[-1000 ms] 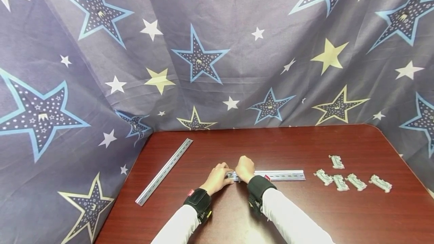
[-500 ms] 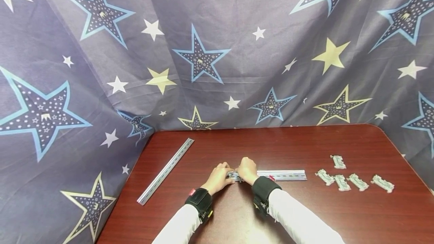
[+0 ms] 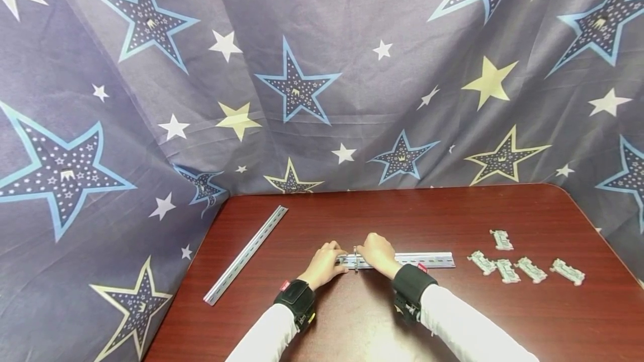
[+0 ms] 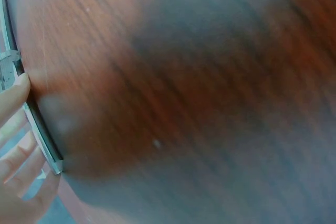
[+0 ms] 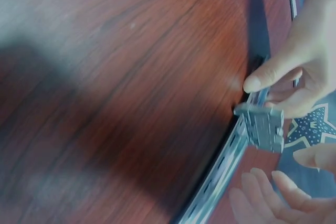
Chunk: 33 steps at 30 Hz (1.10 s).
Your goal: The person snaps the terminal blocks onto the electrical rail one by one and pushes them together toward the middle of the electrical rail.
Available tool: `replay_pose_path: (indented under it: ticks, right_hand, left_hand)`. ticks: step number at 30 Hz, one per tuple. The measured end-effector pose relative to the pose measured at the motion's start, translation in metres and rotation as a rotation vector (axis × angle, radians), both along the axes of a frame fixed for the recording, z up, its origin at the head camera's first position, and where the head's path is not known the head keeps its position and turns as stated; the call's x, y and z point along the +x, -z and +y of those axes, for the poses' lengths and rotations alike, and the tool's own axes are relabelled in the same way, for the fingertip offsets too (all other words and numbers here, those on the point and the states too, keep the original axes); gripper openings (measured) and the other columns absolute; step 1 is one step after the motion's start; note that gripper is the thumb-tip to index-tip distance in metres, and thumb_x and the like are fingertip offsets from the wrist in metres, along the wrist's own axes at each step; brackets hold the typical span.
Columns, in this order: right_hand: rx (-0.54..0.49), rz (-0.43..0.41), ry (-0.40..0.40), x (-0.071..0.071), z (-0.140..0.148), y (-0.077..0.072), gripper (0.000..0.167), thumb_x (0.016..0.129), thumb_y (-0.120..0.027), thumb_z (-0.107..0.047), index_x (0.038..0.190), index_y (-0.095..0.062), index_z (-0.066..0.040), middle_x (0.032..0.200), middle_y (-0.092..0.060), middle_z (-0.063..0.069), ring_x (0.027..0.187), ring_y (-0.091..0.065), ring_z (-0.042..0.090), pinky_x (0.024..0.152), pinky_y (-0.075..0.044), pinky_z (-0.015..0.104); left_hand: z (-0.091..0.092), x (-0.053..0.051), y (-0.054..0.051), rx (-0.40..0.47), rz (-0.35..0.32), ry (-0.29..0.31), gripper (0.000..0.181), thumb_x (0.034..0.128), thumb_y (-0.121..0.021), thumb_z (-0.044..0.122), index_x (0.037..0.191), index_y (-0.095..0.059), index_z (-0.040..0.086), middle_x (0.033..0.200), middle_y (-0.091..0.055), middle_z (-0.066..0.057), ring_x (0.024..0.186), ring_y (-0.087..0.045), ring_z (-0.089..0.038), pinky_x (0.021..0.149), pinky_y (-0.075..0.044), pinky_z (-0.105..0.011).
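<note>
A slotted metal DIN rail (image 3: 425, 260) lies crosswise on the table. My left hand (image 3: 322, 266) holds its left end, the thumb on the near edge and the fingers on the far edge; the left wrist view also shows this hand (image 4: 21, 166). Just right of those fingers, a grey terminal block (image 5: 262, 128) stands upright across the rail. In the head view this block (image 3: 356, 259) appears as a thin strip. My right hand (image 3: 378, 253) is over the rail, right beside the block. The right wrist view shows its fingers (image 5: 286, 195) spread and apart from the block.
A second slotted rail (image 3: 246, 256) lies diagonally on the left of the brown table (image 3: 402, 214). Several pale terminal blocks (image 3: 508, 271) lie loose on the right. A star-patterned curtain (image 3: 322, 155) hangs behind the table and at its sides.
My right hand has moved right along the rail, away from the terminal block, which now shows between the hands. My left hand stays on the rail's left end.
</note>
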State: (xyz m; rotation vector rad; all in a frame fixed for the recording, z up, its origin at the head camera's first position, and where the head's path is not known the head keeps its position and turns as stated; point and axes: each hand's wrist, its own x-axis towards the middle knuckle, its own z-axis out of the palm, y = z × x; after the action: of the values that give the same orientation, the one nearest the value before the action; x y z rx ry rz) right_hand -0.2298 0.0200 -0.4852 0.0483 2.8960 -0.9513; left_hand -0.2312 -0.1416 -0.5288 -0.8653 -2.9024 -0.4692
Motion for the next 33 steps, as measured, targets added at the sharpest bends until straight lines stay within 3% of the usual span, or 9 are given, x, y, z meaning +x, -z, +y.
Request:
replay_pose_path:
  ticks: [5,12,33]
  right_hand:
    - [-0.016,0.027,-0.043,0.001,0.016,-0.001,0.019,0.072,-0.060,-0.020,0.058,-0.051,-0.012,0.059,-0.051,-0.001,0.056,-0.048,0.016,0.050,-0.039,0.033]
    - [-0.031,0.059,-0.065,0.004,0.040,-0.003,0.009,0.071,-0.059,-0.019,0.069,-0.057,-0.010,0.068,-0.058,0.001,0.064,-0.055,0.019,0.056,-0.042,0.035]
    - [0.008,0.171,-0.079,0.015,0.120,-0.010,0.012,0.073,-0.058,-0.014,0.080,-0.059,-0.005,0.078,-0.063,0.010,0.071,-0.059,0.027,0.058,-0.043,0.040]
  left_hand:
    - [0.000,0.000,0.000,0.001,-0.008,-0.002,0.033,0.0683,-0.072,0.021,0.098,-0.067,0.007,0.087,-0.053,-0.004,0.082,-0.048,-0.019,0.068,-0.040,-0.033]
    - [-0.001,-0.001,0.001,-0.001,0.005,-0.005,0.033,0.0674,-0.073,0.022,0.096,-0.067,0.007,0.086,-0.053,-0.003,0.082,-0.048,-0.019,0.068,-0.040,-0.032]
    - [-0.001,0.001,0.000,0.004,0.005,-0.001,0.033,0.0672,-0.074,0.022,0.096,-0.067,0.007,0.086,-0.052,-0.002,0.081,-0.048,-0.019,0.067,-0.040,-0.032]
